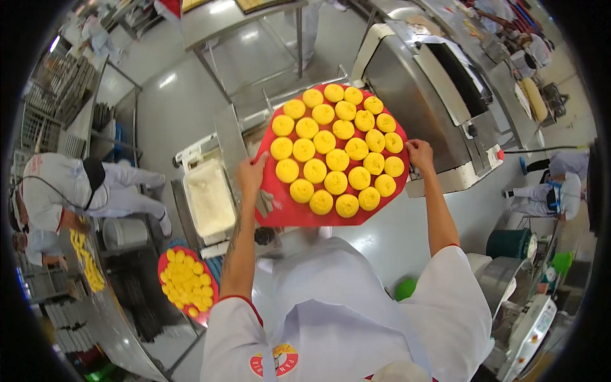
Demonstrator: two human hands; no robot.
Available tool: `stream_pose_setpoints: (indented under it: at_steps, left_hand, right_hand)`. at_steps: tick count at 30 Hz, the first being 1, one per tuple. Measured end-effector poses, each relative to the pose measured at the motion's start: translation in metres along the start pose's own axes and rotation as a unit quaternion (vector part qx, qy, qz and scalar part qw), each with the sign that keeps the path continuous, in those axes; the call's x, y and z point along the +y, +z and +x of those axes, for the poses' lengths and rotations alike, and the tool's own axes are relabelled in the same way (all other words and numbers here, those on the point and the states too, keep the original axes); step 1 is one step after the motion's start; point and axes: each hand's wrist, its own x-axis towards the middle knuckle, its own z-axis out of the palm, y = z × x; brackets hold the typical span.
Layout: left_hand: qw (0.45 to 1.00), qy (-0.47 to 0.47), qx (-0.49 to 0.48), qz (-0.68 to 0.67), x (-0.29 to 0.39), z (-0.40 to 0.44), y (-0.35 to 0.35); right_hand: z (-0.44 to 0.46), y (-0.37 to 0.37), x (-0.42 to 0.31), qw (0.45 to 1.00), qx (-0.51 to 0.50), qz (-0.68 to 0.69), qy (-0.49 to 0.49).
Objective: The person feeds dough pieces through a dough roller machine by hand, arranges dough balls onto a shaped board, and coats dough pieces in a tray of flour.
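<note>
Between my two hands is a red board [277, 202] bearing several round yellow dough pieces [337, 160] laid out in rows. My left hand [252, 176] grips the board's left edge, with the thumb on top. At the right edge my right hand [419, 155] holds it, the thumb above and the other fingers mostly hidden under the rim. The board is raised in front of my body, over the floor and beside a steel machine.
A steel machine [420, 105] stands at the right, a steel table [238, 24] ahead. Left are a tub of white powder [212, 198] and a second red tray of yellow pieces [188, 283]. A co-worker [70, 191] bends over a table at far left; scales [533, 331] lie lower right.
</note>
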Motion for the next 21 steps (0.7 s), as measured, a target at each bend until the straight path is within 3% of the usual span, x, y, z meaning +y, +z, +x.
stream_pose_setpoints:
  at_steps: [4, 5, 6, 7, 8, 10, 12, 14, 15, 17, 18, 19, 21]
  left_hand:
    - [0.997, 0.016, -0.079, -0.023, 0.017, -0.004, -0.035]
    - [0.996, 0.050, -0.020, -0.066, 0.010, -0.008, -0.041]
    - [0.991, 0.077, 0.054, -0.096, 0.001, -0.017, -0.053]
    - [0.996, 0.012, 0.033, -0.087, 0.012, -0.034, -0.086]
    - [0.986, 0.001, 0.074, -0.150, -0.007, -0.052, -0.107]
    - [0.963, -0.037, 0.164, -0.211, -0.045, -0.097, -0.132]
    - [0.931, -0.144, 0.219, -0.255, -0.106, -0.159, -0.151]
    - [0.886, -0.217, 0.298, -0.282, -0.175, -0.232, -0.150]
    - [0.852, -0.239, 0.350, -0.308, -0.210, -0.270, -0.156]
    - [0.752, -0.384, 0.418, -0.334, -0.275, -0.350, -0.183]
    - [0.719, -0.374, 0.492, -0.319, -0.312, -0.389, -0.188]
    - [0.679, -0.407, 0.508, -0.339, -0.347, -0.421, -0.203]
    - [0.627, -0.353, 0.566, -0.402, -0.458, -0.497, -0.194]
  right_hand:
    - [0.012, -0.025, 0.025, 0.995, 0.030, 0.092, 0.018]
    - [0.011, -0.033, 0.027, 0.986, 0.046, 0.158, -0.021]
    - [-0.012, -0.060, -0.028, 0.988, 0.055, 0.147, -0.001]
    - [-0.011, -0.060, -0.016, 0.987, 0.043, 0.156, -0.005]
    - [-0.013, -0.050, -0.017, 0.970, 0.028, 0.238, -0.033]
    - [-0.049, -0.044, -0.083, 0.966, 0.035, 0.255, -0.015]
    - [-0.086, -0.002, -0.141, 0.952, -0.029, 0.302, -0.047]
    - [-0.147, 0.035, -0.240, 0.928, -0.139, 0.291, -0.189]
    - [-0.182, 0.060, -0.284, 0.913, -0.193, 0.320, -0.163]
    - [-0.252, 0.095, -0.363, 0.816, -0.414, 0.344, -0.212]
    - [-0.276, 0.120, -0.390, 0.781, -0.435, 0.247, -0.374]
    - [-0.311, 0.150, -0.420, 0.752, -0.474, 0.217, -0.404]
    - [-0.374, 0.196, -0.488, 0.671, -0.580, 0.218, -0.406]
